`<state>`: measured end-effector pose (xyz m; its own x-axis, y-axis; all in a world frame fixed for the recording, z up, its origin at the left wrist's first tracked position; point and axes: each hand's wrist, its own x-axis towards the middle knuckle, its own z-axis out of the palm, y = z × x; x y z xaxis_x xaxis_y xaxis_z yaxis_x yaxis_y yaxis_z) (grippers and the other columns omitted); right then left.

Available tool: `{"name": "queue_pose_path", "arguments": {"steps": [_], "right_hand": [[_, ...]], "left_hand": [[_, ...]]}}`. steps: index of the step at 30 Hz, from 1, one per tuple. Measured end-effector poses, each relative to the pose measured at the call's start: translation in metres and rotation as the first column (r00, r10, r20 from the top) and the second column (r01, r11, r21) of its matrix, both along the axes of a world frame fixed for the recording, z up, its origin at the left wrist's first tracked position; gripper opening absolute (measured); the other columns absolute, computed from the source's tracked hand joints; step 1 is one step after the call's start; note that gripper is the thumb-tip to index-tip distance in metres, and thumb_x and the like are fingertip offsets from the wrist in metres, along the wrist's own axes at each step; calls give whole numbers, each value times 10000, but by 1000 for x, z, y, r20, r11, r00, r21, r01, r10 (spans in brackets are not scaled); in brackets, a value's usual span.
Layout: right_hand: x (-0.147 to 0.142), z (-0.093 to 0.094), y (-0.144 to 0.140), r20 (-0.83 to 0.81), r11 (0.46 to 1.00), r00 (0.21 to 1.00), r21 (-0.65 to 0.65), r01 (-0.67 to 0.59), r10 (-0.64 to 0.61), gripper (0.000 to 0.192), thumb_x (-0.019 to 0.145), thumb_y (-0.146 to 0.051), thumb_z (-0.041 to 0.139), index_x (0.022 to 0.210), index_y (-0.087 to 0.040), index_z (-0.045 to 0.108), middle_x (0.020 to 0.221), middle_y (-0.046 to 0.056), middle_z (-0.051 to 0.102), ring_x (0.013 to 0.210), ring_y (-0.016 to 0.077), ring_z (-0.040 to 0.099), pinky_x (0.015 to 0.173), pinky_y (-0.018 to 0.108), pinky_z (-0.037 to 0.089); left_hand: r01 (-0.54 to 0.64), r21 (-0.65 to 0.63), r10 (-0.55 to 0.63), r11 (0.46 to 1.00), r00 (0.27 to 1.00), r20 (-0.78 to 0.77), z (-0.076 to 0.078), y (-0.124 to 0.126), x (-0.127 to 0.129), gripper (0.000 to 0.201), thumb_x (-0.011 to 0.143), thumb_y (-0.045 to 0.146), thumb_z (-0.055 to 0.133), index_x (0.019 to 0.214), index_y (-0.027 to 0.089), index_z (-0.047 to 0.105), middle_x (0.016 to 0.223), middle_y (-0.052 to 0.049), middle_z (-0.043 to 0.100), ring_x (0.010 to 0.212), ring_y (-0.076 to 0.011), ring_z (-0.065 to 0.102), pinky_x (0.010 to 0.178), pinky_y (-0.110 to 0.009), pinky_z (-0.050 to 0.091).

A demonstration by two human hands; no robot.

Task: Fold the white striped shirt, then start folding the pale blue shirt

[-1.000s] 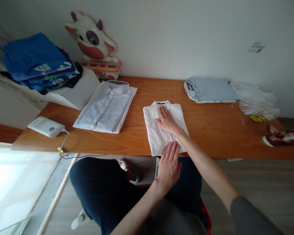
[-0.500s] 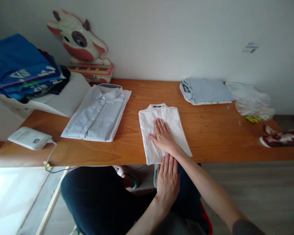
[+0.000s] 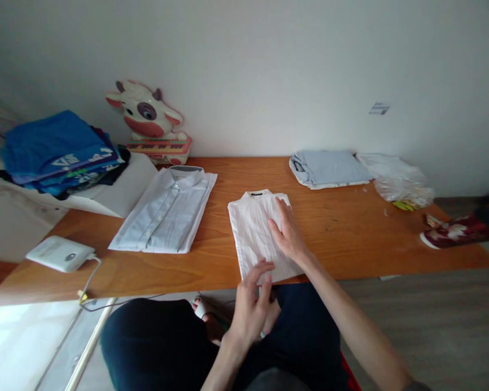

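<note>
A white, finely striped shirt (image 3: 250,228) lies folded on the wooden table, its collar toward the wall and its lower edge at the table's front edge. Over the shirt's right side is my right hand (image 3: 287,231), turned on edge with the thumb apart from the fingers and nothing held. My left hand (image 3: 252,301) hovers by the lower edge of the shirt, fingers loosely bent and apart, also holding nothing. Left of this shirt lies a folded pale blue buttoned shirt (image 3: 163,212).
A white power bank (image 3: 61,253) with a cable lies at the left. Behind it, blue folded clothes (image 3: 61,155) rest on a white box (image 3: 136,179) beside a cow toy keyboard (image 3: 149,122). Folded light-blue fabric (image 3: 330,168), a plastic bag (image 3: 403,182) and a dark red bottle (image 3: 456,231) are at right.
My right hand has lifted from lying flat on the striped shirt and shifted right, turning on edge. My left hand has moved left and its fingers have spread. The view has tilted up.
</note>
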<state>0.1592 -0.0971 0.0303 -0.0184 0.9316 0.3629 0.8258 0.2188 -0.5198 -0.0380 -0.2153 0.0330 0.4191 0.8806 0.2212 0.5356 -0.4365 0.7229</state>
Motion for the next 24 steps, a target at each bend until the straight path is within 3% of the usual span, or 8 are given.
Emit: {"name": "queue_pose_path", "arguments": {"steps": [3,6,9,12,16,18,20,24], "right_hand": [[24,-8,-57,133,999,991,-40,33,-27,727,1122,-483,348,1754,-343,17,1806,21,179,1678,287,145,1360,606,212],[42,-34,-90,289,993,957,-108,46,-13,695,1120,-456,376,1753,-319,125,1795,45,208,1669,308,189,1340,630,246],[49,-46,-97,358,991,934,-119,62,-16,662,1124,-430,373,1737,-221,238,1785,97,244,1660,303,232,1333,591,281],[43,-28,-75,363,994,932,-98,36,2,597,1122,-441,379,1672,-211,410,1731,108,391,1624,305,332,1347,589,243],[31,-2,-4,292,997,957,-82,16,9,593,1129,-424,290,1644,-179,453,1736,107,385,1628,290,323,1352,533,241],[31,-10,32,277,992,961,-118,45,-11,656,1118,-450,292,1663,-101,400,1757,151,324,1654,320,248,1354,551,211],[36,-28,54,266,985,964,-159,71,-26,715,1109,-478,287,1688,-60,326,1774,172,261,1671,321,184,1360,555,174],[48,-56,66,268,984,963,-161,73,-27,765,1107,-504,255,1707,-30,247,1793,171,189,1683,296,125,1376,510,118]], "left_hand": [[-165,157,191,974,968,-162,-8,19,-14,547,1094,241,441,1639,285,432,1695,-63,475,1643,-299,290,1310,-617,366],[-139,298,246,944,901,-358,-28,21,-18,648,1084,233,453,1710,233,286,1765,-108,324,1660,-342,213,1315,-670,304],[-91,355,256,930,855,-450,-33,17,-18,630,1079,226,446,1696,202,324,1765,-119,314,1661,-348,213,1312,-661,309],[-64,371,243,926,855,-459,-15,31,-8,556,1079,233,427,1630,165,447,1752,-121,355,1663,-338,214,1321,-639,302],[-80,362,234,929,883,-406,8,99,23,562,1096,326,403,1623,136,452,1756,-132,349,1670,-336,199,1353,-607,224],[-146,327,280,933,867,-411,1,139,32,628,1093,377,407,1629,49,414,1746,-203,337,1661,-380,209,1347,-623,204],[-214,278,320,937,847,-426,-16,170,31,667,1094,399,383,1658,43,355,1754,-216,307,1663,-385,201,1342,-621,208],[-219,261,317,940,842,-436,-45,194,18,681,1104,433,330,1691,90,295,1775,-188,276,1674,-357,176,1347,-606,194]]}}
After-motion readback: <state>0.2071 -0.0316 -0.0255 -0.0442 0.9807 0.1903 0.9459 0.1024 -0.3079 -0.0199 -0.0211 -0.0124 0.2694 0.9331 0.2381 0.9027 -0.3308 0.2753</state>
